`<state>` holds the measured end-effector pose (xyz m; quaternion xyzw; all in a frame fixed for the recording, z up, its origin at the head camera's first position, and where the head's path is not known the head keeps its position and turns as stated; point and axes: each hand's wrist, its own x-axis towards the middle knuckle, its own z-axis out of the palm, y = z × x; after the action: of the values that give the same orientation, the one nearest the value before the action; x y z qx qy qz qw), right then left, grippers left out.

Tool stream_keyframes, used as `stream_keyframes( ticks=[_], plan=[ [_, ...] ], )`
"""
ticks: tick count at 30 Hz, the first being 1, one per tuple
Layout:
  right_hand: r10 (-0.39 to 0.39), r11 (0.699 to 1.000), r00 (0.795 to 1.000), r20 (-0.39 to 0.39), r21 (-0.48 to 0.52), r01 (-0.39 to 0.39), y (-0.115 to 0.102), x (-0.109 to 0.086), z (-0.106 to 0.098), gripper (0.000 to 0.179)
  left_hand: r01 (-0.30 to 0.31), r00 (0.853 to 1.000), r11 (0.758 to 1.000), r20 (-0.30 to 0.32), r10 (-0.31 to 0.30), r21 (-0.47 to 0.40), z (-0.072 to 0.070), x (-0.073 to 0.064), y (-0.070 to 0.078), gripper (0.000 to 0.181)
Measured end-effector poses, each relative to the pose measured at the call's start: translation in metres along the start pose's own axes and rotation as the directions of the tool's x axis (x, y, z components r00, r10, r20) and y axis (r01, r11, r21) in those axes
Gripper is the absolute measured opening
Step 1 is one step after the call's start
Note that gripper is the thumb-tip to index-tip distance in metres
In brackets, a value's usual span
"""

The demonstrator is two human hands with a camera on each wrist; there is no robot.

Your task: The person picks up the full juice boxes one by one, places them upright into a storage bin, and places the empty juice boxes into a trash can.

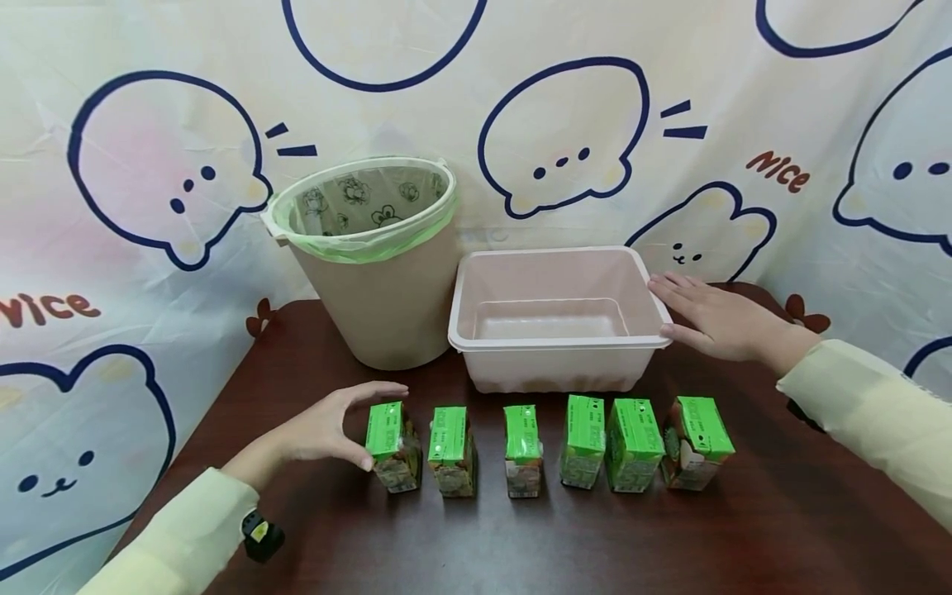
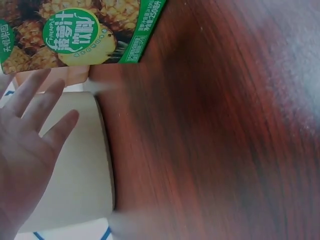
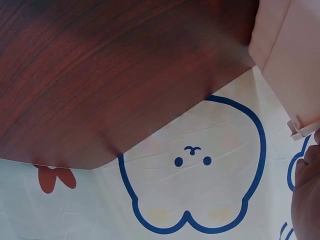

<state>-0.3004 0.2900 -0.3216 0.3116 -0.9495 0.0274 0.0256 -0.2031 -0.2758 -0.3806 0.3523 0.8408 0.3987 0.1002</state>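
Pineapple juice carton (image 1: 396, 453) stands upright on the desk (image 1: 476, 545), leftmost of six. The left hand (image 1: 323, 426) is spread around it, thumb and fingers parted, seemingly mid-reach; the next move likely calls for closing on its sides. Behind, the right hand (image 1: 706, 321), fingers extended, touches the rim of a pink tub (image 1: 550, 342).

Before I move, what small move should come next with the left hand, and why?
I'd probably close the left hand gently on the leftmost green-topped carton: that hand is right at it, opened wide rather than gripping. The right hand rests at the rim of the pink basin, so the left seems better placed.
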Motion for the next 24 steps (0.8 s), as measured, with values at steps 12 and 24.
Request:
stream_keyframes(
  ticks=[12,24],
  plan=[
    [0.010,1.000,1.000,0.001,0.017,-0.010,-0.003,-0.003,-0.001,0.076,0.023,0.999,0.995,0.037,-0.020,-0.100,0.014,0.000,0.001,0.090],
    [0.028,0.999,1.000,0.003,0.027,-0.028,-0.001,-0.001,0.000,0.075,0.015,1.000,0.988,0.001,-0.015,-0.153,0.017,0.002,0.003,0.070]
  ],
)
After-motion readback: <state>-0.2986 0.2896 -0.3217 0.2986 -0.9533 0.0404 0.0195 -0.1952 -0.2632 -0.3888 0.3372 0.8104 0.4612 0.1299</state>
